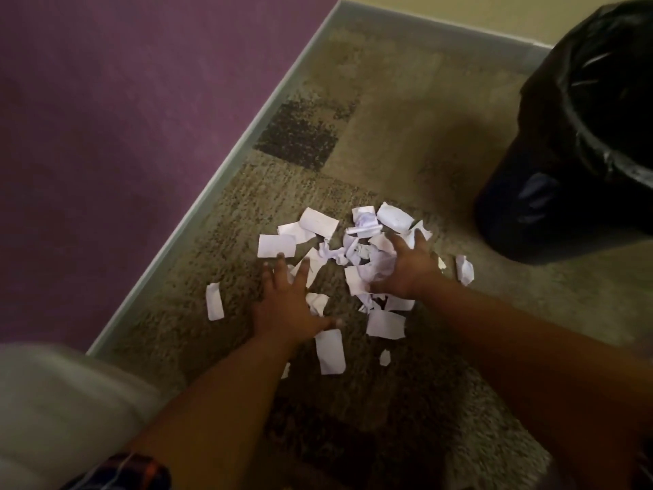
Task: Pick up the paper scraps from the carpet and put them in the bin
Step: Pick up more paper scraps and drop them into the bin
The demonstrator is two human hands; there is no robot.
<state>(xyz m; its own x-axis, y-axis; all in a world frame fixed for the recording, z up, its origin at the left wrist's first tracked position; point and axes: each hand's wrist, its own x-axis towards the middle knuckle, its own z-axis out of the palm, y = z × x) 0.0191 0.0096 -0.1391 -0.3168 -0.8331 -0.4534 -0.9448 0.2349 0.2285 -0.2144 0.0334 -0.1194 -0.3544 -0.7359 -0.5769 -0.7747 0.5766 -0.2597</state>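
Several white paper scraps (319, 221) lie scattered in a loose pile on the brown patterned carpet (388, 136). My left hand (286, 305) lies flat on the pile's left side, fingers spread and straight, touching a few scraps. My right hand (406, 270) rests on the pile's right side with its fingers bent into crumpled scraps (374, 263); whether it grips them is unclear. The bin (565, 164), lined with a black bag, stands at the right, beyond my right hand. Single scraps lie apart at the left (215, 301) and the right (464, 269).
A purple wall (123, 100) with a pale baseboard (226, 168) runs along the carpet's left edge. A cream wall closes the far side. A pale, blurred object (53, 401) fills the lower left corner.
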